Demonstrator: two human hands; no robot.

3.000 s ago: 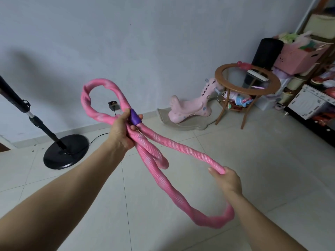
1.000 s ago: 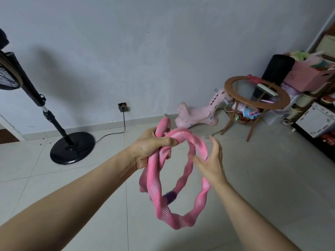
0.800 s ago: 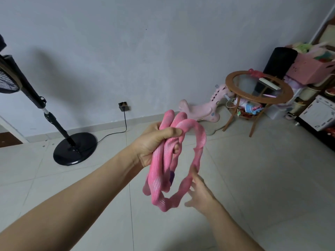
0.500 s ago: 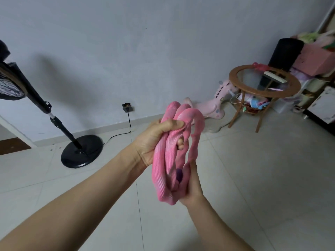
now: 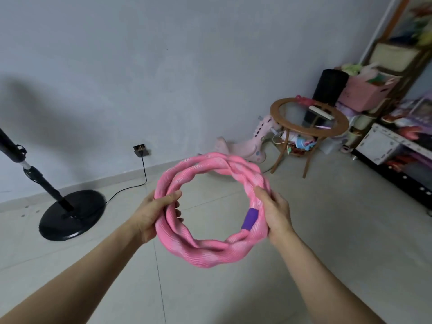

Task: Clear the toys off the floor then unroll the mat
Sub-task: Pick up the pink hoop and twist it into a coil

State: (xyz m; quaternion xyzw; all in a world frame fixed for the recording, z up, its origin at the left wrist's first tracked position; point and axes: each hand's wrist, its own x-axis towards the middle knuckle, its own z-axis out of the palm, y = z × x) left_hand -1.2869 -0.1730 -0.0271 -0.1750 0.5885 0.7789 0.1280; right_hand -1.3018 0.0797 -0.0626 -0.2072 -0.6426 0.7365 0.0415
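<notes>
Two bare hands hold a pink coiled hoop [image 5: 211, 252] at chest height above the tiled floor [image 5: 327, 230]. The left hand [image 5: 153, 215] grips it at nine o'clock, the right hand [image 5: 277, 212] at three o'clock, fingers curled round the coils. If either grip loosens, the springy coils will likely snap open and fall.

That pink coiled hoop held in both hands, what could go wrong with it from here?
1. The pink hoop is wound into loops and held only at two sides by the left hand and the right hand; if either lets go, it may spring open.
2. Carried toward the round side table, a loosened loop could knock things there.
</notes>
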